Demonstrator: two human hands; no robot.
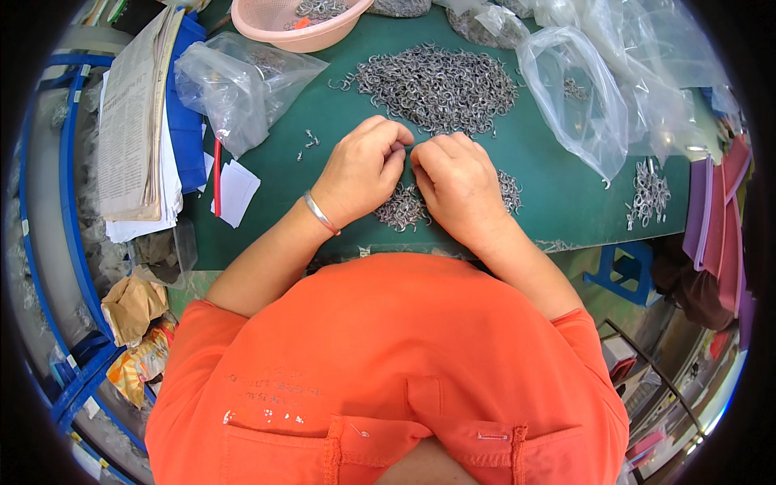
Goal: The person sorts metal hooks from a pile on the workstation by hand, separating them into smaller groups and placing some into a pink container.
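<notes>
Side by side over the green tabletop [279, 206], my two hands nearly touch at the fingertips. My left hand [362, 167], with a silver bracelet at the wrist, is closed, thumb against curled fingers. Closed in the same way, my right hand [462, 179] faces it. Whatever they pinch is too small or hidden to make out. Just beyond them lies a large heap of small grey curved metal pieces [436, 85], like hooks or open rings. A smaller pile of such pieces [402, 208] sits between my wrists, and more pieces [509, 192] show right of my right hand.
A pink plastic basket [283, 34] stands at the far left, near a clear plastic bag [234, 89]. A red pen [217, 178] and white paper slips [239, 194] lie left. Open plastic bags [578, 105] and loose metal parts [649, 194] are at right; a blue stool [624, 273] stands below.
</notes>
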